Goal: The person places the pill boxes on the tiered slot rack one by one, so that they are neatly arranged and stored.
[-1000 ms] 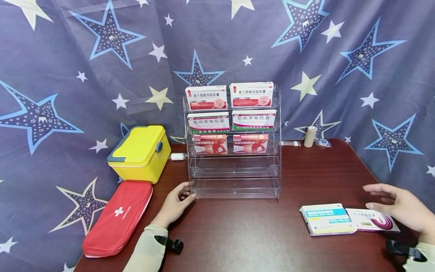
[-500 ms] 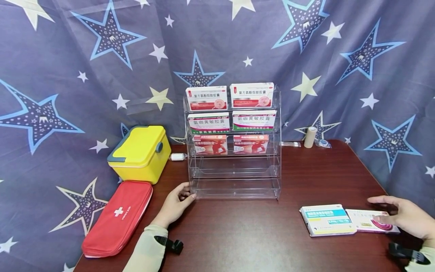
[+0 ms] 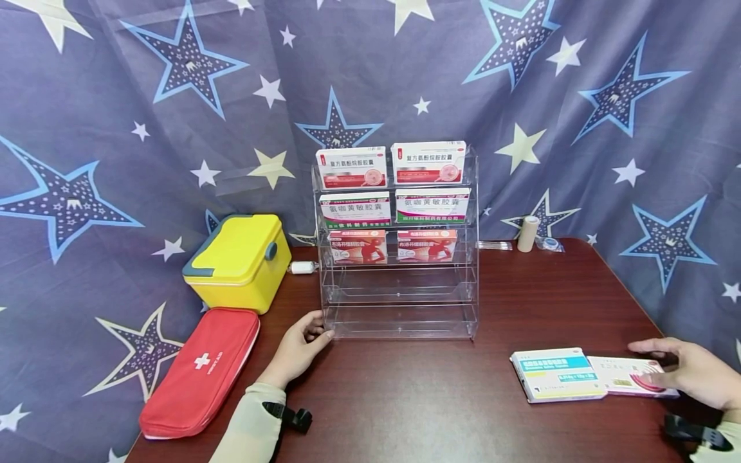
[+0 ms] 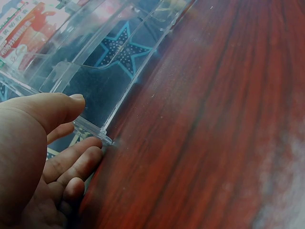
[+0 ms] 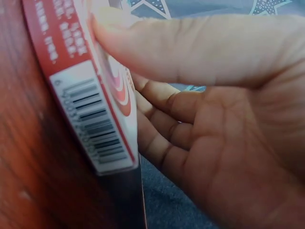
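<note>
A clear stepped display rack (image 3: 399, 330) stands upright on the table, with pairs of medicine boxes on its three upper tiers and bare lower tiers. My left hand (image 3: 296, 350) holds its lower left corner; the left wrist view shows the thumb (image 4: 62, 109) in front and curled fingers at the side edge. At the right, my right hand (image 3: 697, 374) pinches the right end of a flat white medicine box (image 3: 618, 375) with a magenta swirl, thumb on its face, fingers at its far edge. Its barcode end (image 5: 97, 121) faces the right wrist camera. A blue-and-white medicine box (image 3: 557, 376) adjoins it on the left.
A yellow case (image 3: 237, 260) and a red first-aid pouch (image 3: 202, 373) lie along the left side. Behind the rack's left side is a small white roll (image 3: 302, 267). A beige bandage roll (image 3: 528, 233) stands at the back right, before a star-patterned curtain (image 3: 370, 58).
My right hand has come down onto the magenta-swirl box and taken hold of its right end; that box has shifted slightly left. My left hand and the rack have stayed put.
</note>
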Tool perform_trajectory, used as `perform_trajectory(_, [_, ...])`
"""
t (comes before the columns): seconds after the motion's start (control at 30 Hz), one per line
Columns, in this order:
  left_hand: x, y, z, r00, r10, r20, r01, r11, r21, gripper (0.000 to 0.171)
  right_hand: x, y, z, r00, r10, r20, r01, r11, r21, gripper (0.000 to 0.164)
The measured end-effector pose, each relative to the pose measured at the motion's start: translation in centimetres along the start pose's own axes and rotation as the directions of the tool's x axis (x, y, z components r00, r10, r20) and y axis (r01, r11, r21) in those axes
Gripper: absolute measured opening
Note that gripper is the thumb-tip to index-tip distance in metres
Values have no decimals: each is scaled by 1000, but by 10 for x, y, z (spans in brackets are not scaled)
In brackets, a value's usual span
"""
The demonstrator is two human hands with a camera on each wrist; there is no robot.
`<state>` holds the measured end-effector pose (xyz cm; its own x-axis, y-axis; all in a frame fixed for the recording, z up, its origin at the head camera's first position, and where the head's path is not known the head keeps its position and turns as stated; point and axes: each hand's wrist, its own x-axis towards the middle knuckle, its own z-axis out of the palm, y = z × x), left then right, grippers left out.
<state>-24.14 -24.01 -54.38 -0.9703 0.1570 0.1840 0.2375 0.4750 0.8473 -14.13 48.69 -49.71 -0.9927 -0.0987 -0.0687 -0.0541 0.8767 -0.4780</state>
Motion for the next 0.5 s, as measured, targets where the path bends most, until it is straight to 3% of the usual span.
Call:
perform_trajectory(0.27, [0, 1, 0, 1000, -7, 2, 7, 1000, -10, 44, 0, -2, 1, 999, 44, 31, -45, 999, 29, 32])
perform_trajectory(0.5, [0, 0, 0, 1000, -1, 4, 1, 1000, -18, 46, -1, -1, 0, 999, 35, -26, -35, 999, -7, 30])
